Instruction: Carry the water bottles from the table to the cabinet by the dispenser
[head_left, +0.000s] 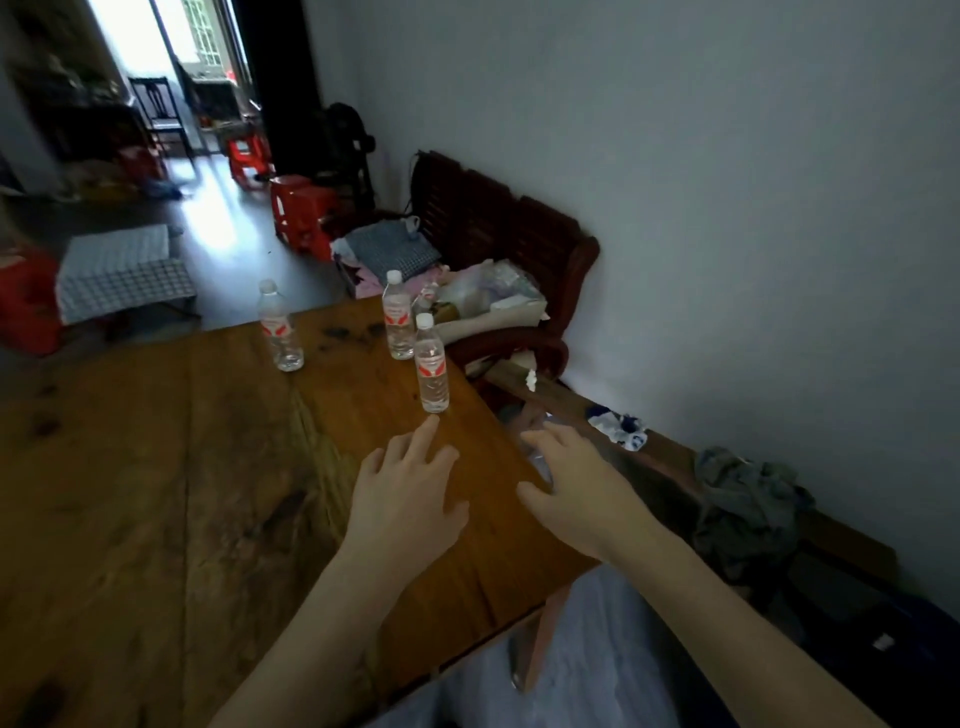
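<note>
Water bottles (431, 364), 3 in all, stand on the counter (156, 467), none carried yet, while left hand (405, 499) and right hand (576, 483) reach with spread, empty fingers.

Three water bottles: nearest bottle (432, 364), middle bottle (399, 316), far bottle (279, 327), upright on wooden table (156, 467). Left hand (408, 493), right hand (576, 483) spread, empty, near nearest bottle.

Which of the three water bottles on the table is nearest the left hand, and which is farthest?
From the left hand:
1. Bottle by the table's right edge, just past the fingertips.
2. Bottle behind it, near the far corner.
3. Bottle off to the left, farthest.
</note>
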